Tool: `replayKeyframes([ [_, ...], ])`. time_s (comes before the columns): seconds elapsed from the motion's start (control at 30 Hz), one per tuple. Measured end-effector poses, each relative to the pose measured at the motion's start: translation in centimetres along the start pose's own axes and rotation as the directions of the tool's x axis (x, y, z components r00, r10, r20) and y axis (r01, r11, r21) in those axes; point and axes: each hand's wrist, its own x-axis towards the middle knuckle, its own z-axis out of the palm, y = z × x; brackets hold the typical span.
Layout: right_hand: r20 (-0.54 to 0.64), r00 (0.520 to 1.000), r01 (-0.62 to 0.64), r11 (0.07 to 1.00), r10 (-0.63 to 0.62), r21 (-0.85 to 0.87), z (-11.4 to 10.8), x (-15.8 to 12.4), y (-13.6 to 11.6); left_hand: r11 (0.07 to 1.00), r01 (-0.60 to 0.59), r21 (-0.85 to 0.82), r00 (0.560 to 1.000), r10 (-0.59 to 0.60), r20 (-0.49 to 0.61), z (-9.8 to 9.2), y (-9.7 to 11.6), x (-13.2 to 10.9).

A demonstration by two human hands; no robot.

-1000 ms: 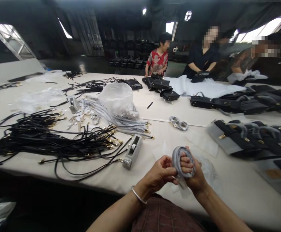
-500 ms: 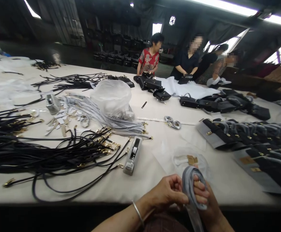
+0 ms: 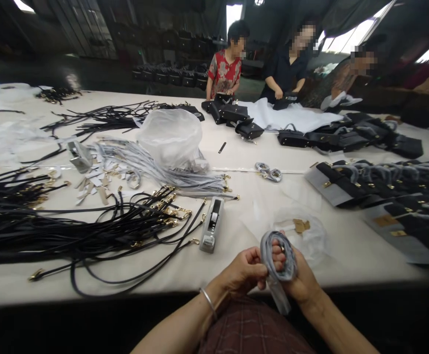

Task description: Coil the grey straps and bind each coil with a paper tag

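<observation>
Coiled strap (image 3: 266,253): filmy plastic wrap, slight sheen. Black straps (image 3: 100,231): smooth, leather-look; clasps (image 3: 36,274): shiny gold-tone metal. Tape dispenser (image 3: 210,235): smooth grey plastic. Cloudy bag (image 3: 170,133): thin plastic. Bracelet (image 3: 208,299): polished metal.

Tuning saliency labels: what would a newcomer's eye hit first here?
First, the ring-shaped coil of glossy grey strap in the left hand and right hand, low at centre. Then the tangle of thin black straps with gold-coloured clasps, at left on the cream table. Beyond it, a co-worker's red floral shirt stands out.
</observation>
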Motion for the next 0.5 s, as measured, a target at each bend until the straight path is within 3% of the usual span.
replayKeyframes([
  [0.2, 0.076, 0.994, -0.091, 0.992, 0.084, 0.091, 0.4, 2.6, 0.2, 0.993, -0.118, -0.003, 0.992, 0.117, -0.055, -0.5, 1.1, -0.4],
  [0.37, 0.166, 0.969, -0.198, 0.977, 0.183, 0.079, 1.0, 3.3, -0.4, 0.983, -0.175, 0.046, 0.984, 0.177, -0.024, -0.7, 1.2, 0.7],
  [0.5, 0.075, 0.994, -0.085, 0.996, 0.084, 0.005, 0.4, 3.2, -1.7, 0.975, -0.199, 0.095, 0.978, 0.204, -0.049, -0.2, 1.4, 2.2],
])
